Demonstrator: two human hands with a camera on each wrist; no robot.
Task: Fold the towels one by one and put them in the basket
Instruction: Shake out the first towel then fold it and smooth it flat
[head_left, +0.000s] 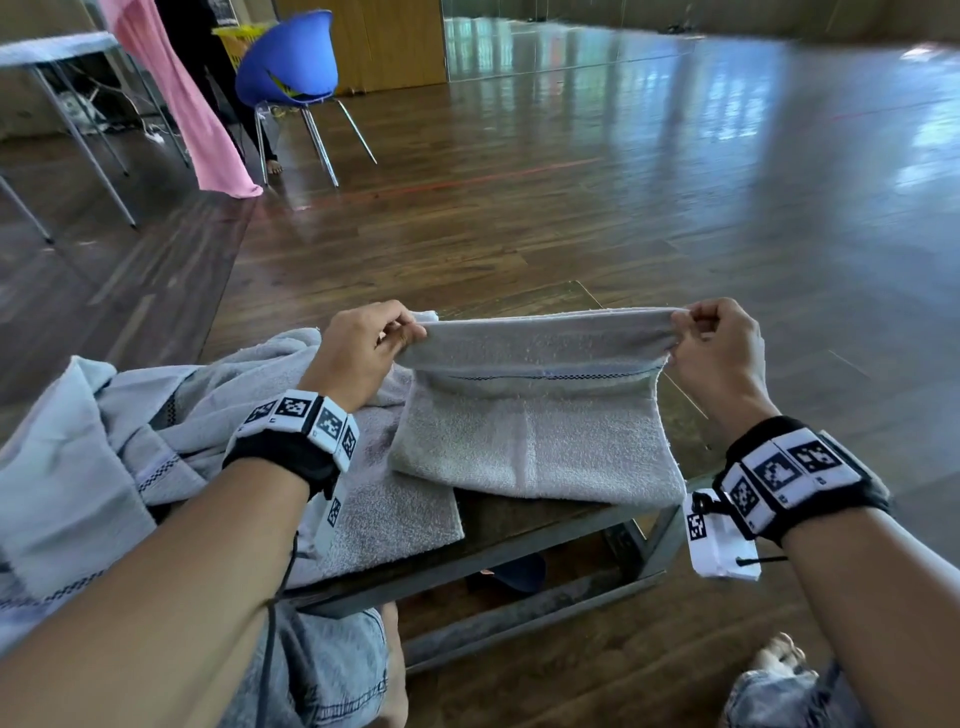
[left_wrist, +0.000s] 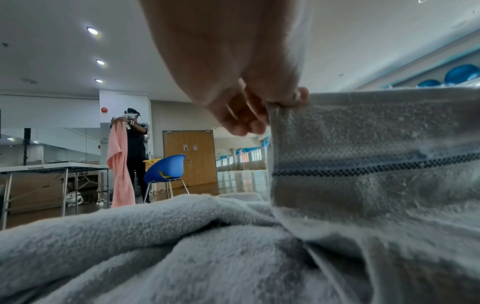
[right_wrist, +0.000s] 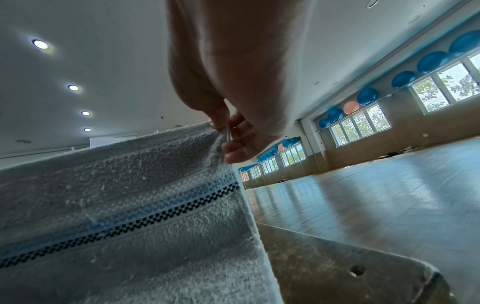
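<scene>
A grey towel (head_left: 540, 415) with a dark checked stripe lies partly folded on a low dark table (head_left: 524, 525). Its far edge is lifted off the table and stretched taut between my hands. My left hand (head_left: 400, 332) pinches the left corner; my right hand (head_left: 685, 327) pinches the right corner. The left wrist view shows my left hand (left_wrist: 280, 102) pinching the towel (left_wrist: 376, 154) at its top edge. In the right wrist view my right hand (right_wrist: 223, 127) pinches the striped towel (right_wrist: 124, 205). No basket for the towels is recognisable near me.
A heap of more grey towels (head_left: 130, 441) lies on the table's left side and over my lap. Beyond is open wooden floor (head_left: 623, 182). At the back left stand a blue chair (head_left: 291, 62), a folding table (head_left: 57, 52) and a person holding a pink towel (head_left: 176, 98).
</scene>
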